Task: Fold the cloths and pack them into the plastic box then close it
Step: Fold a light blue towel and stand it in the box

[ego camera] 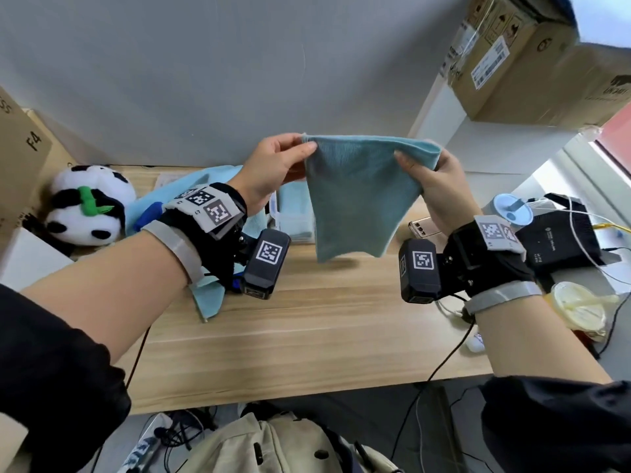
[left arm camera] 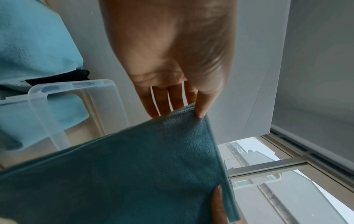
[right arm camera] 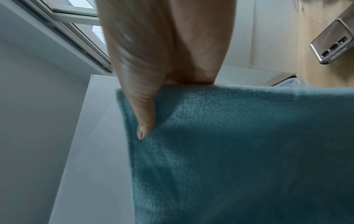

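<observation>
At the bottom edge of the head view a beige jacket (ego camera: 273, 445) lies below the table (ego camera: 307, 336), among dark cables. Above it the pale wooden tabletop fills the lower middle of the frame. Two forearms in black sleeves reach up from the lower corners, each with a strapped-on wrist camera.

The left hand (ego camera: 273, 169) and right hand (ego camera: 433, 182) are raised in the centre of the frame, holding a teal cloth (ego camera: 358, 199) stretched between them by its top edge; the rest hangs free above the table, its lower corners clear of the wood. The left hand pinches the upper left corner between thumb and fingers. From its wrist view, the fingers (left arm camera: 162, 100) lie behind the cloth and the thumb presses the hem. The right hand grips the upper right corner, where the fabric is doubled over; its wrist view shows the thumb lying down the front of the cloth.

Behind the cloth, at centre frame, sits the clear plastic box (ego camera: 293, 216), open, with a folded light blue cloth (ego camera: 295, 209) inside. Another light blue cloth (ego camera: 211, 186) lies spread to its left, partly under the left wrist. A toy panda (ego camera: 85, 206) rests at the left edge. A phone (ego camera: 421, 227) lies right of centre, then a black device (ego camera: 560, 237) with cables. Cardboard boxes (ego camera: 532, 56) fill the upper right.
</observation>
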